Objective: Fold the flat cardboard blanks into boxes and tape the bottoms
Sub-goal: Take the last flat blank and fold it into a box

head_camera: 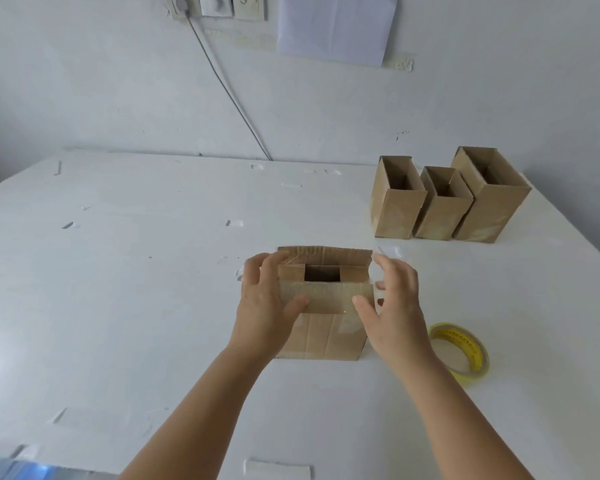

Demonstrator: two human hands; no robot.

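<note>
We look down on a white desk [125, 271] that runs back to a pale wall [101, 84], and near the middle of that desk stands the cardboard box [321, 336] being folded, its top end facing us with the near flap laid flat, the two side flaps tucked inward and a dark square gap left between them; the far flap stands upright. Well beyond the box and to its right, three finished boxes [444, 206] stand open-topped in a close row by the wall, touching one another. A sheet of white paper [336, 26] hangs on the wall high above the box, and a grey cable [229, 91] slants down from a socket plate beside that sheet to the desk's back edge. Our left hand [264, 306] rests against the box's left side, its grip spread, thumb pressing on the near flap and fingers reaching over the left corner. Our right hand [395, 306] is at the box's right side, its grip likewise spread, thumb lying on the near flap and fingers loosely arched beside the right edge; we cannot tell whether those fingers touch the cardboard. Just right of the box, behind the right wrist, a roll of tape [463, 355] with a yellow core lies flat on the desk.
</note>
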